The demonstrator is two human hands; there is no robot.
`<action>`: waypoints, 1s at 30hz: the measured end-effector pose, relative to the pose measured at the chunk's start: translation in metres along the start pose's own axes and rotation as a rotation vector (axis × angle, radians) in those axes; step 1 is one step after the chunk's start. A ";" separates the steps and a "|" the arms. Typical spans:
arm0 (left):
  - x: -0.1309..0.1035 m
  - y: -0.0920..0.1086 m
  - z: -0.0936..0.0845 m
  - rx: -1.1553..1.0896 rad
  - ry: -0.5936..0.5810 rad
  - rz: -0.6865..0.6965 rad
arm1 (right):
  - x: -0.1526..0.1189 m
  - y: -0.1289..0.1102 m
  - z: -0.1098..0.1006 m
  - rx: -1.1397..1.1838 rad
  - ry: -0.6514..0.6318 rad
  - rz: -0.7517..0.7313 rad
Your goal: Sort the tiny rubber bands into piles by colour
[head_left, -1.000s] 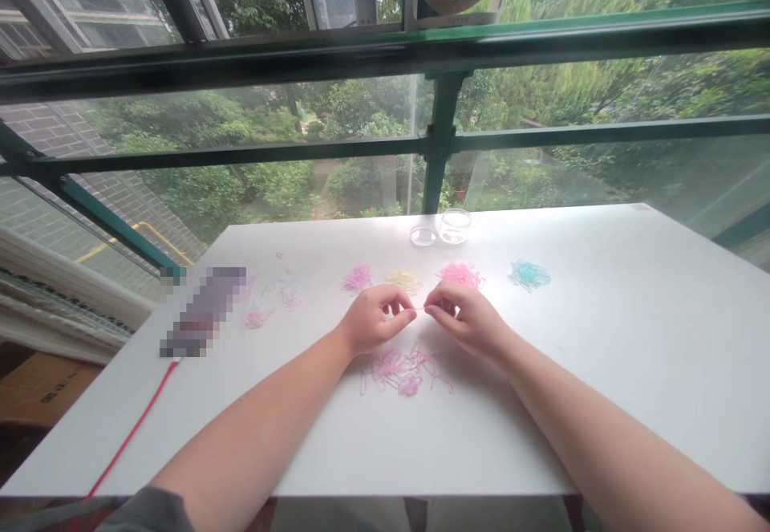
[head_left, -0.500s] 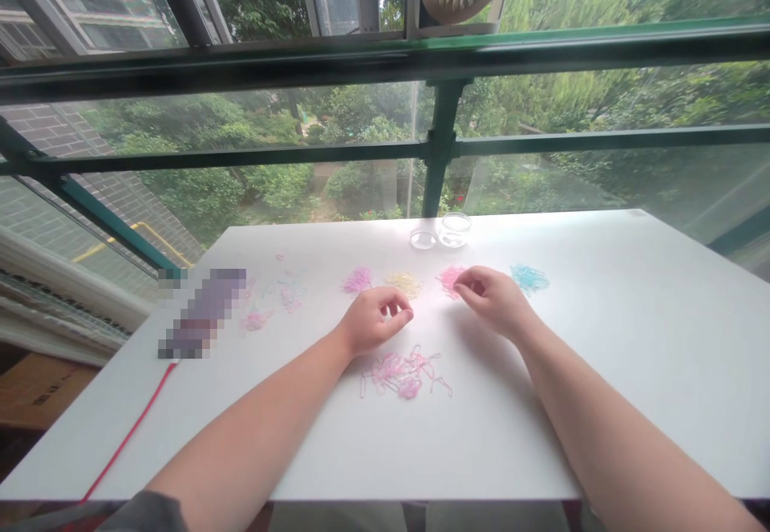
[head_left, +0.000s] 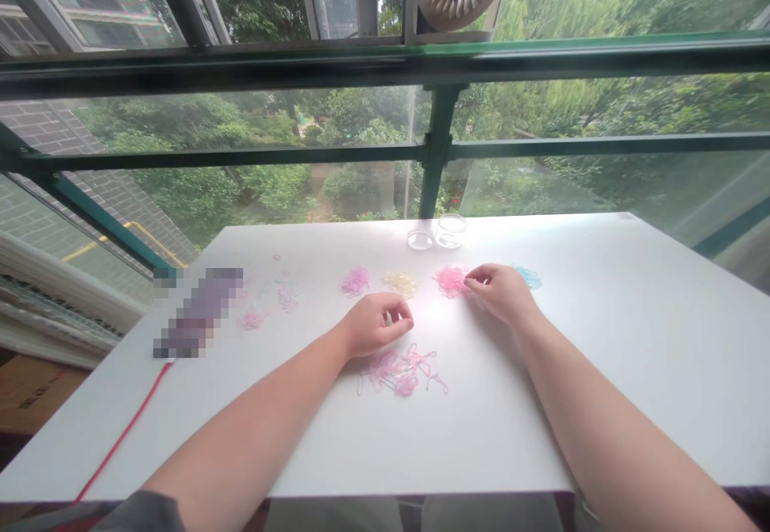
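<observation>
My right hand (head_left: 502,291) is at the right edge of a pink pile of small rubber bands (head_left: 451,282). Its thumb and fingertips are pinched together; anything between them is too small to make out. Behind that hand, a blue pile of bands (head_left: 530,277) is partly covered. My left hand (head_left: 378,325) hovers with fingers curled and thumb near the index tip, and whether it holds a band cannot be seen. Just below it lies a loose, mixed pink heap of bands (head_left: 400,371). Yellow (head_left: 400,283) and purple (head_left: 355,281) piles sit beyond it.
A clear round jar (head_left: 451,232) and its clear lid (head_left: 419,240) stand at the back of the white table (head_left: 638,355). Scattered pale bands (head_left: 287,299) lie at the left, near a blurred-out dark object (head_left: 201,311) with a red cable (head_left: 123,436).
My right hand has shifted slightly right, from over the pink pile to its edge, showing more of that pile and covering more of the blue one. My left hand stays nearly still.
</observation>
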State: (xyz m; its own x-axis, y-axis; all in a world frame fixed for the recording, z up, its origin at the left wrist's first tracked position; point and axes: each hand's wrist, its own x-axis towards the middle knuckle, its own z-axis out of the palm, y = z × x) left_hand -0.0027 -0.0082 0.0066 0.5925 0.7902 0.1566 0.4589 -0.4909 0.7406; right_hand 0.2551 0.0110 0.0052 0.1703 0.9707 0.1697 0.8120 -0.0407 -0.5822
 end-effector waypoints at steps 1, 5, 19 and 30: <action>0.000 0.000 0.000 0.003 -0.007 -0.005 | 0.000 0.001 0.001 0.008 -0.002 0.002; -0.001 -0.001 0.000 0.024 -0.057 -0.015 | 0.001 0.002 0.002 0.035 -0.004 0.000; 0.000 0.000 0.003 -0.021 -0.106 -0.042 | -0.029 -0.031 -0.007 0.094 -0.375 -0.384; 0.003 -0.001 0.002 0.101 -0.150 0.074 | -0.043 -0.043 -0.007 -0.014 -0.743 -0.599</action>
State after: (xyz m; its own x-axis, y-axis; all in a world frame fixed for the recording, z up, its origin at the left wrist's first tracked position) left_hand 0.0001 -0.0058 0.0047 0.7153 0.6911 0.1035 0.4700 -0.5855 0.6605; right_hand 0.2168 -0.0310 0.0282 -0.6702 0.7333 -0.1148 0.6568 0.5138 -0.5520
